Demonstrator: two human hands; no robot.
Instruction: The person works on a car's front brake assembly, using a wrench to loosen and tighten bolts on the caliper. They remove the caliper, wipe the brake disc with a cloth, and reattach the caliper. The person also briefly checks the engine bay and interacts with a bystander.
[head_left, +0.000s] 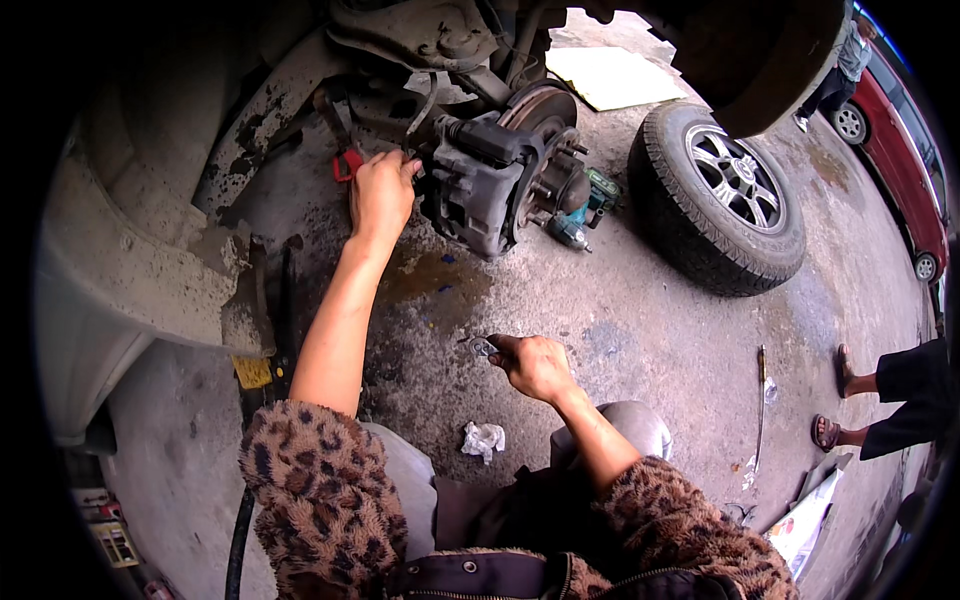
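Observation:
My left hand (381, 192) reaches up into the wheel arch and grips a red-handled tool (346, 165) just left of the grey brake caliper (478, 180). The caliper sits over a rusty brake disc (545, 112) with wheel studs showing. My right hand (535, 366) hovers lower over the concrete floor, fingers closed on a small silver metal part (483, 347). Both forearms come out of leopard-print fleece sleeves.
A removed wheel (718, 195) with an alloy rim lies on the floor at right. A teal power tool (585, 213) lies behind the hub. A crumpled white rag (483, 439), a long metal tool (761, 405), a bystander's sandalled feet (838, 400) and a red car (905, 165) are nearby.

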